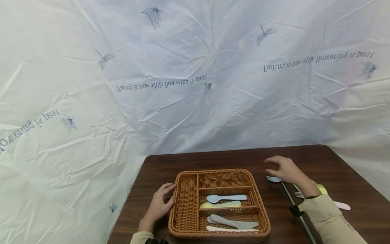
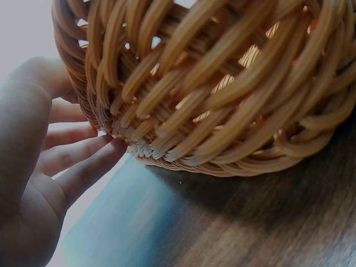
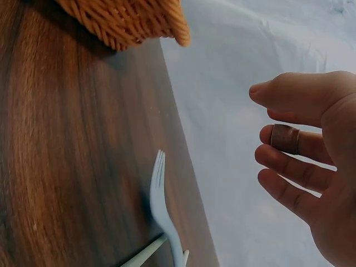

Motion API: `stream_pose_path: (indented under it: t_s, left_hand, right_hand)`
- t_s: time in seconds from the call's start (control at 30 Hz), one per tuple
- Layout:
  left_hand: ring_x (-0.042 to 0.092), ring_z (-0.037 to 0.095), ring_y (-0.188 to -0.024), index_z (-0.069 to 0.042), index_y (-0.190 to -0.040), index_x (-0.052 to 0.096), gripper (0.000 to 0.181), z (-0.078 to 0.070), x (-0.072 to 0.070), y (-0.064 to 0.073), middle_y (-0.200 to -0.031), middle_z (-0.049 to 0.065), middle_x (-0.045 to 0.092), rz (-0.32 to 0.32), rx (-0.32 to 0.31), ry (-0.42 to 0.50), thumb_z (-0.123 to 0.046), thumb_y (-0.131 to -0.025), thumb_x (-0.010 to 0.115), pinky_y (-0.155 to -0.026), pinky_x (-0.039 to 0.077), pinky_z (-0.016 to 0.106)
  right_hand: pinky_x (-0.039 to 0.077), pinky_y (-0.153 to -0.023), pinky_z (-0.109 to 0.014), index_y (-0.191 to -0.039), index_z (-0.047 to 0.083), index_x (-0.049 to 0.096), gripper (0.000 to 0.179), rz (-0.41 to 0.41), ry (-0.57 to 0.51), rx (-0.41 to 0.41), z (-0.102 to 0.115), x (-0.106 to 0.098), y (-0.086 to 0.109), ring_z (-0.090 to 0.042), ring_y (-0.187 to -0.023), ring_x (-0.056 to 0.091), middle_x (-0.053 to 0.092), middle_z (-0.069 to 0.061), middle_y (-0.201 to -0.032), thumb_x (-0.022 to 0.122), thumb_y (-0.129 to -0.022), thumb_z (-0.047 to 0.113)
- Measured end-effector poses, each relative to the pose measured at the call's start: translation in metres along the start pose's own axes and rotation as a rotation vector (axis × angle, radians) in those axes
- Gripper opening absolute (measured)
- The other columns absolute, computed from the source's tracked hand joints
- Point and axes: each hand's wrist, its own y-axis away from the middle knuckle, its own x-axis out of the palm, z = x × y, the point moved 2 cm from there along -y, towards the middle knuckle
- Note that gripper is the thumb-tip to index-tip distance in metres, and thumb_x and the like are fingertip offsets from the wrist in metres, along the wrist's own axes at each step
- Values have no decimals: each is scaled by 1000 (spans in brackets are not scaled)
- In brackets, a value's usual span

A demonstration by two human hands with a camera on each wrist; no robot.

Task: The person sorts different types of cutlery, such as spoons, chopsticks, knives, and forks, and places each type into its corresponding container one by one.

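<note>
A brown wicker cutlery basket (image 1: pixel 186 203) with several compartments stands on the dark wooden table. My left hand (image 1: pixel 159 203) touches its left side, and in the left wrist view the fingers (image 2: pixel 83 153) lie fairly straight against the woven wall (image 2: pixel 183 105). A blue spoon (image 1: pixel 226 198) and a yellow spoon (image 1: pixel 220 204) lie in the middle compartment; several pale knives (image 1: pixel 233 222) lie in the front one. Right of the basket, my right hand (image 1: pixel 286 171) hovers over a light blue fork (image 3: pixel 158 203), fingers loosely bent and holding nothing.
Under and beside the right forearm lie a yellow fork (image 1: pixel 321 189), a pale pink fork (image 1: pixel 299 195) and a pink handle (image 1: pixel 342 205), partly hidden by the sleeve. A thin pale rod (image 1: pixel 287 193) runs along the right forearm. A printed white sheet (image 1: pixel 195 112) hangs around the table.
</note>
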Motion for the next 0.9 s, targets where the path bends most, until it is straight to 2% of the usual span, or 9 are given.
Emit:
stream_pose_path:
  t_s: [0.2, 0.37, 0.47, 0.73, 0.9]
  left_hand:
    - [56, 38, -119, 7, -130, 57, 39, 3, 2, 1, -130, 25, 53, -2, -8, 1, 5, -91, 59, -84, 58, 31]
    - [58, 31, -118, 0, -130, 61, 40, 27, 7, -1, -129, 15, 56, -34, 17, -24, 3, -90, 62, -83, 58, 30]
    - [58, 26, -118, -5, -130, 61, 40, 36, 7, -3, -130, 8, 56, -29, 44, -37, -1, -91, 63, -83, 58, 27]
    - [58, 25, -119, -4, -132, 60, 40, 38, 6, -3, -131, 8, 55, -12, 56, -39, -3, -92, 62, -84, 58, 27]
    - [58, 27, -118, -4, -132, 60, 40, 38, 6, -3, -131, 8, 54, -11, 65, -35, -3, -92, 62, -83, 58, 28]
  right_hand:
    - [54, -75, -52, -116, 1, 68, 40, 40, 7, 54, -11, 11, 4, -38, -98, 63, 65, -19, -112, 79, -81, 18]
    - [53, -78, -55, -117, -1, 67, 42, 84, 9, 97, -19, 18, 6, -41, -102, 61, 64, -22, -115, 78, -82, 20]
    - [53, -77, -55, -118, -1, 66, 44, 109, 13, 115, -25, 21, 7, -42, -102, 61, 63, -22, -115, 77, -83, 22]
    - [53, -78, -55, -117, -2, 67, 47, 154, 20, 140, -34, 29, 13, -43, -102, 61, 64, -23, -113, 78, -81, 26]
    - [52, -80, -57, -114, -2, 68, 43, 174, 17, 142, -41, 35, 16, -43, -103, 61, 65, -22, -111, 77, -82, 24]
